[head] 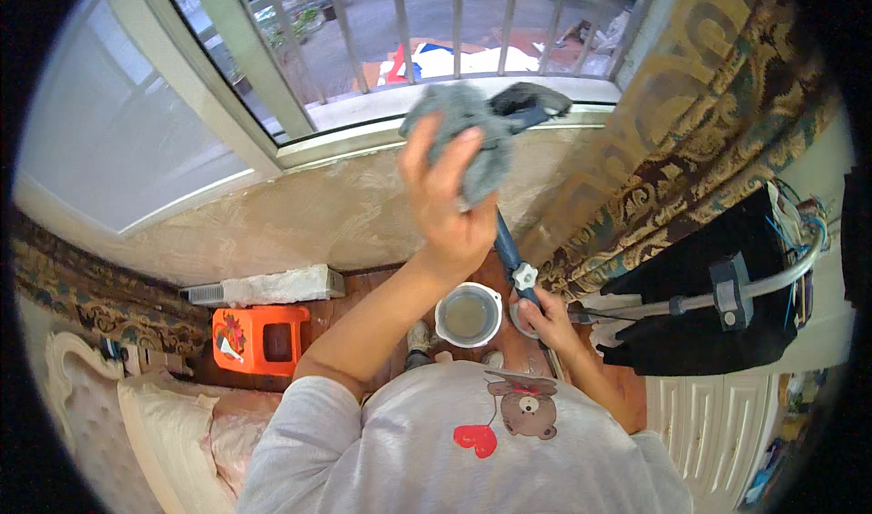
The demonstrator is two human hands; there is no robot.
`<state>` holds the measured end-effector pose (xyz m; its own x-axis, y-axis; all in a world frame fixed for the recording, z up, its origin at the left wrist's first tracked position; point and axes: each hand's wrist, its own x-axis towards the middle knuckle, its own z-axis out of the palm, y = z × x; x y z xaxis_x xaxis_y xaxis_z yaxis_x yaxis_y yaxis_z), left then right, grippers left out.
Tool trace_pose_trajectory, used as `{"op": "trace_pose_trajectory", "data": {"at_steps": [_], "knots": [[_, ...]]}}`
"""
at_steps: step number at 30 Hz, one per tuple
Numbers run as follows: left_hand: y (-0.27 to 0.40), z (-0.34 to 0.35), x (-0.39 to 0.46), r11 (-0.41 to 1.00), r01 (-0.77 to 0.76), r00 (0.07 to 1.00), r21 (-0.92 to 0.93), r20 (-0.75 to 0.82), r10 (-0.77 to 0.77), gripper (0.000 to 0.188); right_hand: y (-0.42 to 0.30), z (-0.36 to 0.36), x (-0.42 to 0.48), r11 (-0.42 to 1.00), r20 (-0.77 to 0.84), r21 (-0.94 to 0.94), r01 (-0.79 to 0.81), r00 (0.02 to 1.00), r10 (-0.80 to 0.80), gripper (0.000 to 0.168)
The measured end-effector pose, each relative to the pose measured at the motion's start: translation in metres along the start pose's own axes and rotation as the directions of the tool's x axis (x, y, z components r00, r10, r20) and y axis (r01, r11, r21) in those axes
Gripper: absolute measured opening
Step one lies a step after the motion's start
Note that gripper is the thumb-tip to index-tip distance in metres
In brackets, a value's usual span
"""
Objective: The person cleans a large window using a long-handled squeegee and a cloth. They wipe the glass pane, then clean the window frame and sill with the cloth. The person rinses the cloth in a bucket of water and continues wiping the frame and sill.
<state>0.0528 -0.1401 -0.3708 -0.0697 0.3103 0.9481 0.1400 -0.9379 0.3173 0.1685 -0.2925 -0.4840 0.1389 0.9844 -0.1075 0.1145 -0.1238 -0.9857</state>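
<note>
My left hand [449,194] is raised in front of the window sill and grips a crumpled grey cloth [470,143], slightly blurred. Lower on the right, my right hand [550,323] is closed around a dark blue pole [505,245] with a white star-shaped knob [525,277] on it. Partly hidden behind the cloth and left hand, the pole leads up towards a black and blue end piece [535,105] near the sill. Between my feet and the wall stands a white bucket [470,343] of cloudy greyish water.
The sliding window [279,153] is open, with metal bars [455,30] outside. Patterned curtains [671,166] hang at right. An orange plastic stool [230,357] and a long white object [283,286] stand left. A metal pole [776,284] and black fabric [695,344] occupy the right side.
</note>
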Motion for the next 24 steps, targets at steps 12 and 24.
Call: {"op": "trace_pose_trajectory", "data": {"at_steps": [12,24], "knots": [[-0.065,0.0,-0.05,0.985,-0.157,0.977,0.064,0.154,0.146,0.042,0.015,-0.007,-0.024,0.985,0.17,0.146,-0.088,0.983,0.062,0.023],[-0.083,-0.064,-0.157,0.636,0.689,0.623,0.346,0.165,-0.765,0.031,0.019,-0.018,-0.006,0.999,0.119,-0.019,-0.03,0.992,0.032,0.02]]}}
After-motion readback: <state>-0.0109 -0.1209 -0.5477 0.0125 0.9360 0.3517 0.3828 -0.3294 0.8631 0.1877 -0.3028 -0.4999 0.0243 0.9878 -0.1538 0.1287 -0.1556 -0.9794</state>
